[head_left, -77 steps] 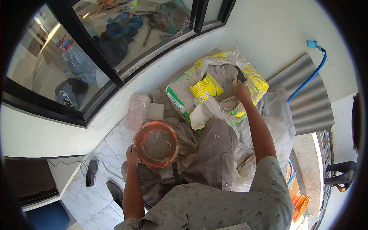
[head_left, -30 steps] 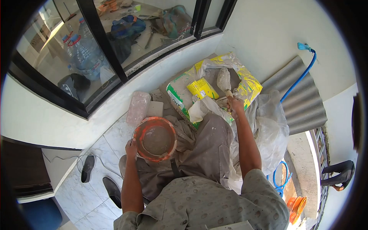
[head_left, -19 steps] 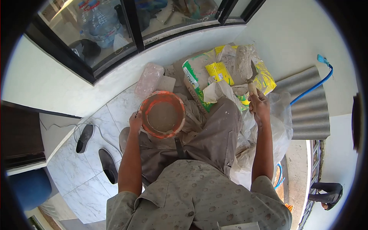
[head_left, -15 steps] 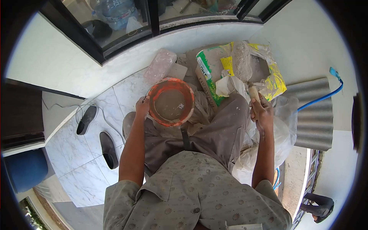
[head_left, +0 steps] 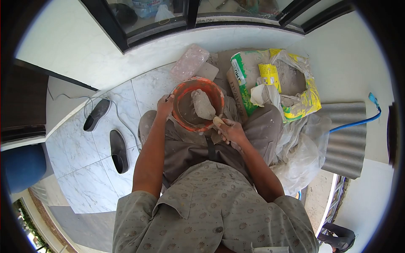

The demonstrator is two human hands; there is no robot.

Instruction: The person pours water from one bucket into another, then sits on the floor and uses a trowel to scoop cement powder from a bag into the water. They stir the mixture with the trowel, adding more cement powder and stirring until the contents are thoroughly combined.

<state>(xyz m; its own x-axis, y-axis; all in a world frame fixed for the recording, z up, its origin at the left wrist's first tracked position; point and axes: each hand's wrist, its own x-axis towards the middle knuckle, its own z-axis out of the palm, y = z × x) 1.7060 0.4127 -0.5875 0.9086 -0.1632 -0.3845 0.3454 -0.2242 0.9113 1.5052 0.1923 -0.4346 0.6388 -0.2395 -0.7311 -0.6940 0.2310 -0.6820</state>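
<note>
My left hand is closed on the left rim of an orange bucket, which holds grey wet mix. My right hand grips the pale handle of a trowel at the bucket's lower right edge. A heap of grey powder lies on the trowel's blade, over the bucket's opening, and hides most of the blade. To the right, an open cement bag with green and yellow print has grey powder showing through its torn top.
Behind the bucket lie a pinkish block and a grey tile piece. Dark shoes and a thin cable are on the marble floor at left. Clear plastic, a corrugated sheet and a blue hose are at right.
My right hand has moved left from the cement bag to the bucket, bringing the trowel with powder on it. My left hand stays on the bucket rim. The view has shifted slightly.
</note>
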